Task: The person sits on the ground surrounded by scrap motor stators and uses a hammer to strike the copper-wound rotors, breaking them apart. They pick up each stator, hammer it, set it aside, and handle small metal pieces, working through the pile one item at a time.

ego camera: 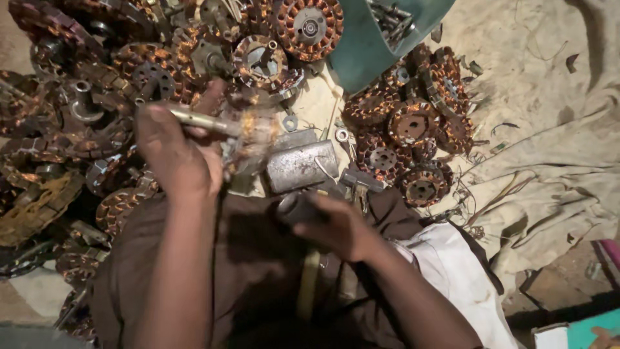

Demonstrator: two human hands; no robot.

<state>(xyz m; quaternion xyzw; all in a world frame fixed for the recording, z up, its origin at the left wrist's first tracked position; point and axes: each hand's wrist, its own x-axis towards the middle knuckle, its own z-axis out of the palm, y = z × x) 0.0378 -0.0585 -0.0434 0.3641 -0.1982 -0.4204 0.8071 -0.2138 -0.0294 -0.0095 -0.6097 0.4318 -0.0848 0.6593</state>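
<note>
Both hands work close to the person's lap. The left hand (177, 158) is clenched around a metal shaft (203, 120) whose far end carries a blurred copper-wound stator (255, 139), held just above a grey metal block (302, 165). The right hand (336, 226) is closed on a dark handle, seemingly a hammer (323, 194) whose head lies beside the block; the grip itself is partly shadowed.

Such a stator is likely heavy and rigid, its steel core hard-edged, while the thin copper windings look soft and easily torn or snagged. The shaft seems the safest place to take hold, smooth but round, so it may slip in a loose fist.

Beyond the block, more stators (413, 123) lie heaped on a pale, crumpled cloth (549, 129) strewn with wire scraps. To the left a larger pile of wound cores (77, 116) crowds the ground. Farthest off stands a green container (368, 39) holding metal bits. Light is dim and warm.
</note>
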